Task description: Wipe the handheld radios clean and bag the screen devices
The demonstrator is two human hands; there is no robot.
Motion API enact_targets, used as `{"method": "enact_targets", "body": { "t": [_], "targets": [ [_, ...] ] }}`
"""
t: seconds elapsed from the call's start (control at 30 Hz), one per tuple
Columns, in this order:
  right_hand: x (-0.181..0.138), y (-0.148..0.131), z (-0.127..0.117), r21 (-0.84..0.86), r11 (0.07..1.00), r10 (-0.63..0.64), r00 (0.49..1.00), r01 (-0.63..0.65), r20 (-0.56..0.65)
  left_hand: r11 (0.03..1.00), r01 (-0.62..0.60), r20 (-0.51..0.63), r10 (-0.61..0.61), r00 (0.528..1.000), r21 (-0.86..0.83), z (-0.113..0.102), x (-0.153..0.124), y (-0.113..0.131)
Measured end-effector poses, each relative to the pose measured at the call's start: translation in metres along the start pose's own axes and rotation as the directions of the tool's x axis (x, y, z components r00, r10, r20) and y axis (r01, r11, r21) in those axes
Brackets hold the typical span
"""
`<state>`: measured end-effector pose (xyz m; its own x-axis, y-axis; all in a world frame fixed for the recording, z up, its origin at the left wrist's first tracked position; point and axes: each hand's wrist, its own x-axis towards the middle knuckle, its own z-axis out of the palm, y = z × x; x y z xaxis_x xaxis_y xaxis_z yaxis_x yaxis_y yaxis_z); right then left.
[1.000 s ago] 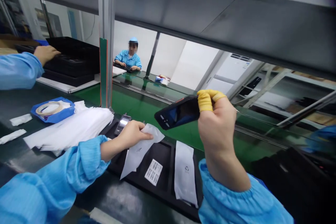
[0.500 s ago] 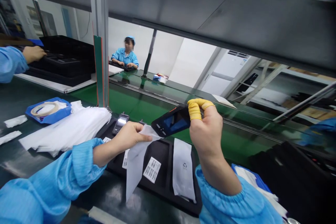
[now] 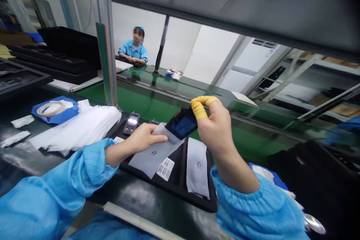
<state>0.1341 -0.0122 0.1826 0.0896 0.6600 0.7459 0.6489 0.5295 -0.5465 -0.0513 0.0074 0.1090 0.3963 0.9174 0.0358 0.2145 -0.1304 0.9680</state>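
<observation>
My right hand (image 3: 216, 122), with yellow finger cots on thumb and finger, pinches the upper end of a black handheld device with a screen (image 3: 182, 124). The device is tilted, its lower end inside the mouth of a thin white bag (image 3: 147, 157). Thumb on top, my left hand (image 3: 146, 137) grips this bag near its opening. Both are above a black foam tray (image 3: 180, 157). In the tray lie a sheet of printed labels (image 3: 165, 168), another white bag (image 3: 197, 167) with a recycling mark, and a small device with a lit-looking face (image 3: 131, 123).
A fanned stack of white bags (image 3: 81, 131) lies left, beside a blue bin (image 3: 60, 118) holding tape. A metal post (image 3: 105, 45) stands behind. Black foam trays (image 3: 317, 180) are stacked right. A co-worker (image 3: 133, 50) sits across the green line.
The device's lower end has gone into the bag, and the bag has swung from hanging down to slanting under it. A co-worker's hand at the far left has left the view.
</observation>
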Motion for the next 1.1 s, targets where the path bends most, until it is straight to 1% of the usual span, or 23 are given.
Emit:
{"method": "enact_targets", "body": {
  "t": [0.1, 0.23, 0.37, 0.43, 0.5, 0.53, 0.57, 0.6, 0.63, 0.67, 0.73, 0.8, 0.83, 0.9, 0.97, 1.03, 1.1],
  "targets": [
    [0.001, 0.006, 0.007, 0.031, 0.999, 0.018, 0.998, -0.019, 0.061, 0.999, -0.041, -0.006, 0.041, 0.999, -0.036, 0.005, 0.001, 0.000],
    [-0.002, 0.011, 0.015, 0.021, 0.996, 0.081, 0.986, -0.085, 0.148, 0.988, -0.142, -0.032, 0.140, 0.990, -0.059, 0.011, 0.004, 0.002],
    [-0.006, 0.014, 0.017, 0.025, 0.994, 0.097, 0.980, -0.103, 0.176, 0.975, -0.219, -0.134, 0.212, 0.968, -0.035, 0.019, 0.009, 0.008],
    [-0.008, 0.015, 0.015, 0.042, 0.994, 0.086, 0.969, -0.098, 0.230, 0.969, -0.247, -0.190, 0.240, 0.952, -0.017, 0.024, 0.012, 0.013],
    [-0.010, 0.019, 0.009, 0.087, 0.992, 0.063, 0.957, -0.091, 0.283, 0.954, -0.300, -0.231, 0.294, 0.928, 0.006, 0.031, 0.016, 0.020],
    [-0.011, 0.022, 0.005, 0.123, 0.988, 0.061, 0.957, -0.099, 0.282, 0.945, -0.326, -0.247, 0.319, 0.915, 0.015, 0.035, 0.017, 0.023],
    [-0.013, 0.026, 0.001, 0.167, 0.978, 0.077, 0.963, -0.123, 0.259, 0.939, -0.342, -0.255, 0.335, 0.907, 0.016, 0.039, 0.018, 0.025],
    [-0.015, 0.029, -0.004, 0.218, 0.961, 0.116, 0.965, -0.169, 0.235, 0.939, -0.345, -0.254, 0.335, 0.907, 0.006, 0.044, 0.019, 0.028],
    [-0.018, 0.033, -0.009, 0.269, 0.933, 0.176, 0.956, -0.237, 0.234, 0.943, -0.333, -0.247, 0.318, 0.915, -0.021, 0.049, 0.020, 0.029],
    [-0.022, 0.037, -0.013, 0.310, 0.895, 0.243, 0.933, -0.321, 0.264, 0.947, -0.315, -0.237, 0.293, 0.926, -0.060, 0.054, 0.020, 0.031],
    [-0.031, 0.045, -0.017, 0.339, 0.812, 0.336, 0.856, -0.475, 0.394, 0.942, -0.285, -0.226, 0.244, 0.943, -0.175, 0.062, 0.023, 0.032],
    [-0.041, 0.053, -0.015, 0.330, 0.741, 0.386, 0.774, -0.584, 0.502, 0.902, -0.235, -0.234, 0.156, 0.960, -0.362, 0.069, 0.029, 0.031],
    [-0.044, 0.059, -0.011, 0.322, 0.709, 0.419, 0.742, -0.627, 0.523, 0.869, -0.192, -0.228, 0.094, 0.969, -0.456, 0.071, 0.034, 0.028],
    [-0.050, 0.072, 0.000, 0.294, 0.646, 0.504, 0.683, -0.705, 0.529, 0.805, -0.088, -0.195, -0.035, 0.980, -0.587, 0.075, 0.048, 0.020],
    [-0.053, 0.088, 0.015, 0.237, 0.592, 0.594, 0.615, -0.771, 0.518, 0.781, 0.006, -0.170, -0.144, 0.975, -0.625, 0.078, 0.065, 0.005],
    [-0.055, 0.104, 0.028, 0.173, 0.556, 0.662, 0.559, -0.813, 0.499, 0.769, 0.085, -0.168, -0.244, 0.955, -0.633, 0.080, 0.083, -0.014],
    [-0.059, 0.116, 0.035, 0.121, 0.528, 0.721, 0.519, -0.841, 0.460, 0.747, 0.155, -0.168, -0.338, 0.926, -0.646, 0.082, 0.101, -0.035]
  ]
}}
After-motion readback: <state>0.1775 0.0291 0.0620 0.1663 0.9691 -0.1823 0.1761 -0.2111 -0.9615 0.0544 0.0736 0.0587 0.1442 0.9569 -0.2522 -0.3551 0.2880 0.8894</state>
